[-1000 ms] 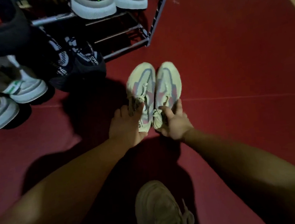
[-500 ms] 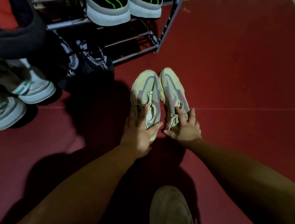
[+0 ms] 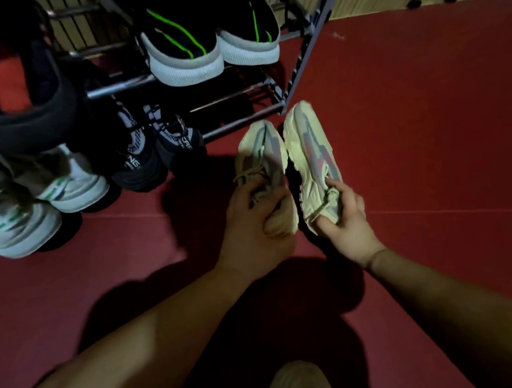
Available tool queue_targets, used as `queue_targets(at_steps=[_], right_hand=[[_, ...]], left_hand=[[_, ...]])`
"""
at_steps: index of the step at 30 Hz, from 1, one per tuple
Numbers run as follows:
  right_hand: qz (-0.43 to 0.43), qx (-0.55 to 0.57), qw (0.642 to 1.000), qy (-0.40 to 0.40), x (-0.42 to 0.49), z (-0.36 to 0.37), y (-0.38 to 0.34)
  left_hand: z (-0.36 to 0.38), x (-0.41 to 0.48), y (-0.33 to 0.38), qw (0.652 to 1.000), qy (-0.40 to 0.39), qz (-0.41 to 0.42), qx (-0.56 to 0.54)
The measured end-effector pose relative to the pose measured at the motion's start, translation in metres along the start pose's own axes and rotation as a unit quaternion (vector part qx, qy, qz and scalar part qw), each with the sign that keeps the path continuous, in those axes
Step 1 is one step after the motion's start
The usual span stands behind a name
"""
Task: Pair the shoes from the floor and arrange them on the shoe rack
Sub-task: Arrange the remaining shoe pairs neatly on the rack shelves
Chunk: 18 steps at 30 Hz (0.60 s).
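Cream mesh, soft and laced: my left hand [image 3: 251,225] grips the left sneaker [image 3: 260,150], my right hand [image 3: 348,223] the right sneaker [image 3: 309,149]. Flat on the red floor [image 3: 430,147] before, both now tilt, toes beside the metal shoe rack [image 3: 301,66]'s front right corner.

Dark metal tube shoe rack [image 3: 298,72]: lower tier's right rails bare, open from the front; black green-striped sneakers [image 3: 183,45] overhang from the tier above; black-and-grey mesh sneakers [image 3: 151,147] close off its left; white green-marked sneakers [image 3: 47,196] crowd the floor beyond; red floor [image 3: 430,147] right of the corner post open.
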State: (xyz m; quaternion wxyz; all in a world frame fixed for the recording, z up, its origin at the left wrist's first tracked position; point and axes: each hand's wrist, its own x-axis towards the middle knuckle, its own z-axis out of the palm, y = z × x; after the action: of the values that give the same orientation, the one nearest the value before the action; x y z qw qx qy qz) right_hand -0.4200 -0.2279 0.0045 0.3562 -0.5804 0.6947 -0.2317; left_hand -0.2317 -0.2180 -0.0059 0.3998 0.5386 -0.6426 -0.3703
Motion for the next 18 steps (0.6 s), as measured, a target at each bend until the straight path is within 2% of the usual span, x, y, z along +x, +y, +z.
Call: queue_targets(at_steps=[6,10,12,14,17,18], right_hand=[[-0.072,-0.021,0.997,0.005,0.047,-0.009,-0.036],[-0.121,-0.135,0.983,0.012,0.078,-0.008,-0.049],[-0.156,-0.197,0.968,0.031,0.093,-0.004,-0.056],[-0.175,-0.225,0.958,0.038,0.107,0.0,-0.066],[-0.17,-0.245,0.954,0.036,0.127,0.005,-0.071],[-0.166,-0.247,0.954,0.038,0.132,0.007,-0.071]], left_hand=[[-0.014,0.036,0.014,0.995,0.05,0.032,0.076],[-0.015,0.068,0.009,0.993,0.064,0.007,0.104],[-0.015,0.088,0.006,0.984,0.065,-0.001,0.168],[-0.015,0.111,0.006,0.968,0.056,-0.037,0.241],[-0.017,0.143,0.004,0.956,0.059,-0.174,0.231],[-0.017,0.147,0.0,0.939,0.02,-0.184,0.29]])
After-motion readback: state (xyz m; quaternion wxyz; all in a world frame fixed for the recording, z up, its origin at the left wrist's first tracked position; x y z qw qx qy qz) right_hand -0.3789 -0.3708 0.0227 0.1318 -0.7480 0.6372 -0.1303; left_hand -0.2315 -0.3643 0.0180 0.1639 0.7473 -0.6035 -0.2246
